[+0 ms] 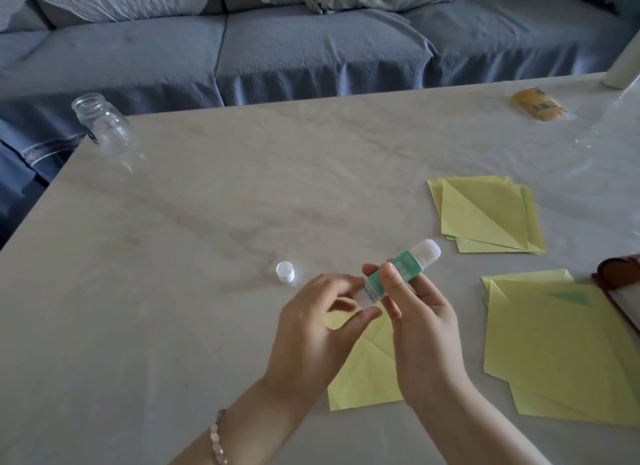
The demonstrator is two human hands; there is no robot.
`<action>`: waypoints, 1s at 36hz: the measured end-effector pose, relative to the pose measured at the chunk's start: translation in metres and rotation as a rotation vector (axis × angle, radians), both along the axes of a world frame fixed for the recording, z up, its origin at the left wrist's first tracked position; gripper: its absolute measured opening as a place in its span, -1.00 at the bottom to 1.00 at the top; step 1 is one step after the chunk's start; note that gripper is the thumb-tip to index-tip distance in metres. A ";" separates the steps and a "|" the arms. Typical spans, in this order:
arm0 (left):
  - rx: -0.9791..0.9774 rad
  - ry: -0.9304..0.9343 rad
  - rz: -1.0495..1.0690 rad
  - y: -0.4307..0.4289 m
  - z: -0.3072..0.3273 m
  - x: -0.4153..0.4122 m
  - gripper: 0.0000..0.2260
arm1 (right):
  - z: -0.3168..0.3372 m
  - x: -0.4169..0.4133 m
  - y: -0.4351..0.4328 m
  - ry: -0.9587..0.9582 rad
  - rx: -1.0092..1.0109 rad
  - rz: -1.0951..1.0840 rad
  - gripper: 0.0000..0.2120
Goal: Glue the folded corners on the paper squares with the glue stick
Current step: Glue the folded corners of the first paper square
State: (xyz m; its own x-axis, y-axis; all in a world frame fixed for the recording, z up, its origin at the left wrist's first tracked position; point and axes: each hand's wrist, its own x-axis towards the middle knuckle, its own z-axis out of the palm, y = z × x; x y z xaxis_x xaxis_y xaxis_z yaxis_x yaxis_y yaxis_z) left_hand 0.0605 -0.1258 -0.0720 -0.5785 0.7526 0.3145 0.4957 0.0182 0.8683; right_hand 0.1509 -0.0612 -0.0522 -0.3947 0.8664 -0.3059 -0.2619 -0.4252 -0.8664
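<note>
- Our right hand [422, 326] grips the glue stick [401, 274] round its green barrel, thumb across the label. It holds the stick above the table [207, 204] with the uncapped white tip pointing up and away.
- Our left hand [311, 326] pinches the stick's white base between thumb and fingertips, as if to turn the knob. The cap [285, 272] stands on the table just to the left.
- We judge the stick light, rigid and smooth, best held by the barrel. The soft tip would likely smear or crumble under hard pressure.
- One paper square [367, 371] lies flat beneath both hands. It looks thin and limp, so it may slide or crease unless a finger pins it near the fold.
- More yellow sheets sit in a far stack [485, 215] and a near stack [547, 346] to the right.
- Our hands cover much of the square, so we cannot tell which corners are folded. How much glue is out is unclear, and a brown object [616, 274] is cut off at the right edge.
</note>
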 end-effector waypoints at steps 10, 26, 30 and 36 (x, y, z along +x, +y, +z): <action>-0.152 -0.899 -0.030 0.008 0.011 -0.002 -0.71 | -0.012 0.005 0.004 -0.062 -0.009 0.010 -0.88; -0.289 0.213 -0.175 -0.022 -0.041 -0.009 -0.41 | -0.025 0.025 0.024 -0.350 0.200 0.022 -0.91; -0.588 0.317 -0.256 -0.042 -0.065 -0.017 -0.10 | -0.030 0.043 0.044 -0.496 0.328 0.120 -0.87; -0.544 0.445 -0.217 -0.044 -0.084 -0.015 -0.23 | -0.030 0.061 0.052 -0.552 0.417 0.176 -0.80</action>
State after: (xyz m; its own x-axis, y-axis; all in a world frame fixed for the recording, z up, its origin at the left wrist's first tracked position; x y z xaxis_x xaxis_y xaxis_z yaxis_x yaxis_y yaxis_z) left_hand 0.0452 -0.1694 -0.1561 -0.3031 0.9523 0.0341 0.8408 0.2504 0.4800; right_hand 0.2115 -0.0093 -0.0817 -0.4224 0.8925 -0.1583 0.3041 -0.0250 -0.9523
